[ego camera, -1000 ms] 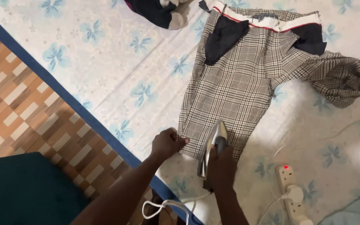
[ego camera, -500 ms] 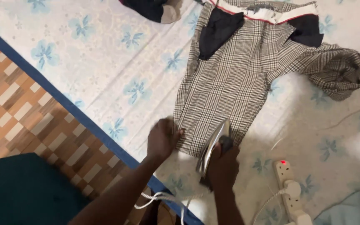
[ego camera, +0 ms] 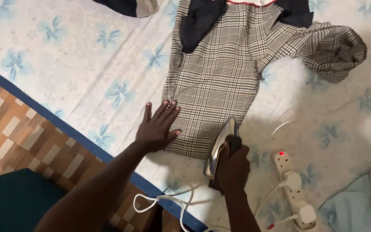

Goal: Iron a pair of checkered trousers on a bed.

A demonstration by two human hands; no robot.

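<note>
Right hand (ego camera: 233, 166) is wrapped tight round the dark handle of the iron (ego camera: 220, 146), which stands tipped up on its edge, shiny soleplate facing left, at the lower right corner of the trouser leg. Left hand (ego camera: 156, 126) lies flat and open, fingers spread, holding nothing, pressing on the left edge of the trousers (ego camera: 213, 81) just beside the iron. The checked trousers lie spread on the flowered sheet (ego camera: 65, 64), waistband at the top, the other leg bunched off to the right. The iron's white cord (ego camera: 168, 201) loops over the blue mattress edge. A power strip (ego camera: 293, 189) with a red light sits right of the iron, plugs in it.
</note>
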